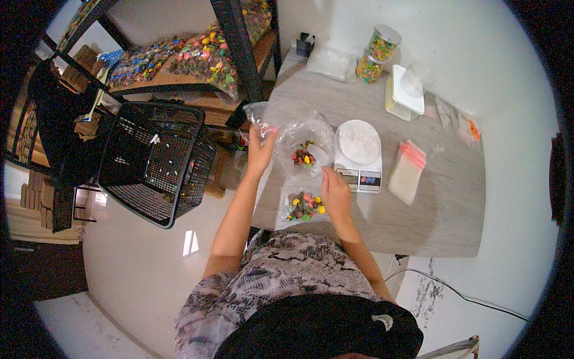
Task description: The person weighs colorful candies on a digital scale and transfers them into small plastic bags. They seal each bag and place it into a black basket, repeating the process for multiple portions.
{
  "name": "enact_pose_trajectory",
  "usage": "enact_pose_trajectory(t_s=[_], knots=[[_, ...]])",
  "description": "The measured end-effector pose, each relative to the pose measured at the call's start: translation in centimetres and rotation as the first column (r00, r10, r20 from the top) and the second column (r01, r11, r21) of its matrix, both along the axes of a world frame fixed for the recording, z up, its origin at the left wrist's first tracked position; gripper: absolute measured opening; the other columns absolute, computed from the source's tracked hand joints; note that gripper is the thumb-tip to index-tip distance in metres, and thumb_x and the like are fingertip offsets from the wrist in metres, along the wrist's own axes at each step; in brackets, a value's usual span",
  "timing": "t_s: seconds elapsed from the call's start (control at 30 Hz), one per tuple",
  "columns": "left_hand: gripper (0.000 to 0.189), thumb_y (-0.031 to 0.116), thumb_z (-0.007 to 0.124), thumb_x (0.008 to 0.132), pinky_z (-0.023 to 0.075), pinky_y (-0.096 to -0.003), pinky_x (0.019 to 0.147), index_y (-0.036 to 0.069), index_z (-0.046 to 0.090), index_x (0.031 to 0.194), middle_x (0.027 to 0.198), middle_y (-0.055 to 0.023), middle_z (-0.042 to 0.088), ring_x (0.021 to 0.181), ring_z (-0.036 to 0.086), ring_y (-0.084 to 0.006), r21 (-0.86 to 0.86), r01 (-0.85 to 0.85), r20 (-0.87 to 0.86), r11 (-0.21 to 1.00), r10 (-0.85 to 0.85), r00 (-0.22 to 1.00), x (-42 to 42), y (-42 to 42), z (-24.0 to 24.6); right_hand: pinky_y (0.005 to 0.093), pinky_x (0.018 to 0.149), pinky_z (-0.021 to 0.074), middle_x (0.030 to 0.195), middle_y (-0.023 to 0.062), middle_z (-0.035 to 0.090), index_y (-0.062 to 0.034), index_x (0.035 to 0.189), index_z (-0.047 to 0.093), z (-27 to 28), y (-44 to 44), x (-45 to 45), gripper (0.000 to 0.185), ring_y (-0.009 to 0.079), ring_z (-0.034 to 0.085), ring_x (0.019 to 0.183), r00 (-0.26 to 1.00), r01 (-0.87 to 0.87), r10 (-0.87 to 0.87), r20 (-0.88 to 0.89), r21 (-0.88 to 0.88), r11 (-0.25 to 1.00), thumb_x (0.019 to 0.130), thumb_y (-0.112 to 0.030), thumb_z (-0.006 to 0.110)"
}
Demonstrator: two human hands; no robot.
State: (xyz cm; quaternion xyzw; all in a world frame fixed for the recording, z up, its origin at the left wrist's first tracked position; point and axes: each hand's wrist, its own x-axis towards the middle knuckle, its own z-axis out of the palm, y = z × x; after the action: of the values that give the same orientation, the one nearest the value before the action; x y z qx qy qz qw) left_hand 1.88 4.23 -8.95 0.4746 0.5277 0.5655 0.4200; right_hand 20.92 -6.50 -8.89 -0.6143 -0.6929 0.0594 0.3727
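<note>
My left hand (261, 150) grips the gathered edge of a clear plastic bag (287, 130) at the table's left side. Low in that bag lie colourful candies (303, 157), with a white scoop (317, 154) among them. My right hand (336, 190) has its fingers closed at the near end of the scoop, by the bag's right side; whether it grips the scoop or the plastic, I cannot tell. Nearer my body, a small clear bag of mixed candies (306, 206) lies flat. A white kitchen scale (358, 141) stands right of the large bag, with nothing on its round plate.
Flat resealable plastic bags (407, 172) lie right of the scale. Behind are two stacked candy jars (376, 54), a tissue box (405, 96) and a clear plastic packet (331, 64). A black plastic basket (152, 157) and a rack with large candy bags (206, 58) stand at left.
</note>
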Motion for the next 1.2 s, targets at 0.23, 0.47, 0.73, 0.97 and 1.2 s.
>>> enact_pose_trajectory(t_s=[0.23, 0.47, 0.73, 0.97, 1.2], knots=[[0.056, 0.045, 0.044, 0.086, 0.0314, -0.0373, 0.096, 0.005, 0.038, 0.125, 0.123, -0.0100, 0.045, 0.112, 0.043, -0.0246, -0.277, 0.143, 0.515, 0.950, 0.021, 0.857, -0.5, -0.2, -4.5, 0.0386, 0.064, 0.0474, 0.083, 0.0171, 0.060, -0.0026, 0.096, 0.057, 0.7, 0.8, -0.3, 0.016, 0.0328, 0.059, 0.075, 0.991, -0.058, 0.063, -0.116, 0.042, 0.997, 0.081, -0.003, 0.053], [0.057, 0.045, 0.033, 0.090, 0.0311, -0.0411, 0.097, 0.003, 0.035, 0.128, 0.127, -0.0110, 0.043, 0.115, 0.042, -0.0273, -0.207, 0.223, 0.658, 0.953, -0.033, 0.752, 0.5, -2.3, -5.3, 0.0368, 0.079, 0.0466, 0.105, 0.0142, 0.057, -0.0005, 0.107, 0.052, -0.7, -0.8, -1.5, 0.036, 0.0286, 0.056, 0.094, 0.975, -0.208, 0.210, 0.079, -0.030, 0.978, 0.072, 0.002, 0.055], [0.055, 0.045, 0.035, 0.090, 0.0343, -0.0374, 0.093, 0.002, 0.040, 0.124, 0.121, -0.0102, 0.048, 0.107, 0.047, -0.0239, -0.261, 0.284, 0.661, 0.923, -0.044, 0.750, 1.1, -3.2, -5.1, 0.0399, 0.084, 0.0404, 0.107, 0.0139, 0.056, -0.0036, 0.107, 0.054, -1.1, -2.4, 0.3, 0.035, 0.0278, 0.054, 0.095, 0.970, -0.243, 0.243, -0.025, -0.031, 0.969, 0.073, -0.010, 0.060], [0.051, 0.045, 0.035, 0.090, 0.0384, -0.0365, 0.088, 0.004, 0.048, 0.116, 0.104, -0.0092, 0.056, 0.095, 0.053, -0.0226, -0.212, 0.324, 0.699, 0.922, -0.089, 0.710, 0.8, -2.7, -6.3, 0.0405, 0.073, 0.0374, 0.086, 0.0052, 0.055, -0.0109, 0.088, 0.063, -3.5, -1.7, 5.4, 0.019, 0.0251, 0.051, 0.085, 0.943, 0.273, -0.265, 0.203, -0.013, 0.962, 0.072, -0.021, 0.063], [0.051, 0.046, 0.034, 0.090, 0.0381, -0.0360, 0.087, 0.004, 0.049, 0.113, 0.100, -0.0090, 0.057, 0.092, 0.053, -0.0218, -0.248, 0.347, 0.655, 0.904, -0.108, 0.748, 0.5, -2.8, -5.9, 0.0409, 0.074, 0.0374, 0.085, 0.0043, 0.056, -0.0124, 0.082, 0.063, -4.6, -0.9, 5.5, 0.016, 0.0248, 0.051, 0.086, 0.937, 0.261, -0.245, 0.249, -0.034, 0.965, 0.070, -0.023, 0.064]])
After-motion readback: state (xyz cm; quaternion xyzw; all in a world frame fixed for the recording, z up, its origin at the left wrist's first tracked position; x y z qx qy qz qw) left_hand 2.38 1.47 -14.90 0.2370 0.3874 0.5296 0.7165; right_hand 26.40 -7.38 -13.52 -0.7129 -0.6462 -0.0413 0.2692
